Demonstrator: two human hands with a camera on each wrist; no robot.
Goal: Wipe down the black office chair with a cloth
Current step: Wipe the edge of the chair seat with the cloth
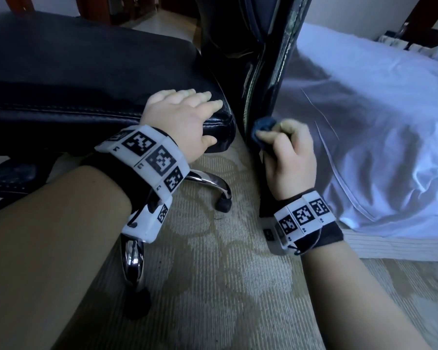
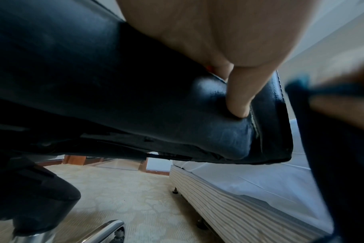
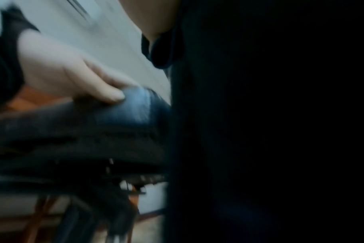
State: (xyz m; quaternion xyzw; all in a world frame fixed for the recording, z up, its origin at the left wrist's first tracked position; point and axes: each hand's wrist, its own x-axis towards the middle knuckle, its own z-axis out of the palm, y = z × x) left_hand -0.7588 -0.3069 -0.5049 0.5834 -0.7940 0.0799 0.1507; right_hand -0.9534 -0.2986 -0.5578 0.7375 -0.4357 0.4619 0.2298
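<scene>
— What does the head view give you?

— The black office chair (image 1: 86, 72) fills the upper left, its seat cushion level and its backrest (image 1: 268, 59) rising edge-on at centre; the left hand (image 1: 185, 117) lies flat on the rear corner of the seat, fingers straight on top and thumb down the side edge; the right hand (image 1: 288, 157) is curled round a dark blue cloth (image 1: 262, 130), bunched and pressed to the lower edge of the backrest. Chrome legs (image 1: 134, 258) of the base stand on a pale patterned carpet (image 1: 225, 286); a bed (image 1: 377, 122) with white sheets sits just beside the chair on the right.

— And the left wrist?

— From below: the palm rests on the seat (image 2: 94, 74) and the thumb (image 2: 241, 98) presses into the padded corner; the cloth (image 2: 326, 131) is a blurred dark mass at the right edge, with a finger on it; beyond, the carpet (image 2: 125, 189) and the striped bed base (image 2: 229, 205).

— The right wrist?

— Blurred and mostly dark; the cloth (image 3: 162, 49) hangs from the palm at the top against a black surface — the backrest, I think; at the left the other hand (image 3: 73, 74) rests on the seat corner (image 3: 125, 111), fingers extended.
</scene>
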